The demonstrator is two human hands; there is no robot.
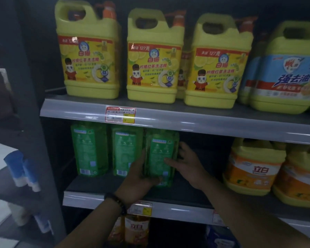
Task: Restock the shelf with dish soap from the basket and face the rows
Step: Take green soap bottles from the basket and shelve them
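Observation:
A green dish soap bottle (160,154) stands on the middle shelf (184,211), third in a row beside two matching green bottles (89,149) (126,151), all with back labels facing out. My left hand (139,178) grips its lower left side. My right hand (185,161) holds its right side, thumb on the front and fingers behind. The basket is out of view.
Three yellow handled jugs (154,56) and a blue-labelled jug (284,68) fill the upper shelf. Orange-labelled yellow jugs (252,167) stand on the middle shelf's right. An orange bottle (136,230) sits below. Blue-capped tubes (21,169) hang at the left.

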